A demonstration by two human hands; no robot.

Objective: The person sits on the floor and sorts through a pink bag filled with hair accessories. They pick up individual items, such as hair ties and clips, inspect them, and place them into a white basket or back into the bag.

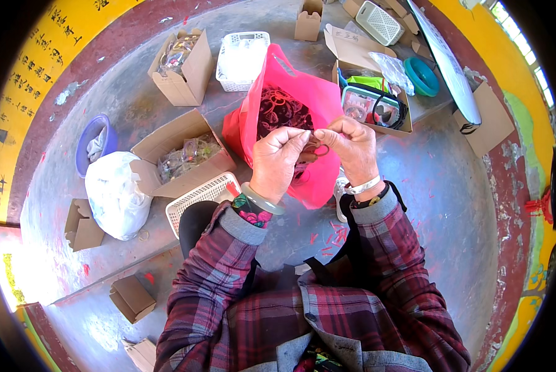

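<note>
My left hand (276, 162) and my right hand (352, 149) meet above an open pink-red bag (318, 192). Both are closed, thumb pinched against forefinger, their tips almost touching. A small red loop (321, 150) shows just below the right fingertips. What lies within the left pinch is too small to make out. Inside the bag is a heap of dark red, velvety pieces (278, 111) with thin red loops among them. A pale bangle (262, 199) circles my left wrist, and a white band (363, 186) my right.
Left of the bag stand a cardboard box of wrapped items (188, 155), a white basket (200, 197) and a stuffed white sack (118, 195). Beyond are another box (194, 71) and a white crate (242, 62). An open carton (389, 127) and teal basins (421, 77) sit right.
</note>
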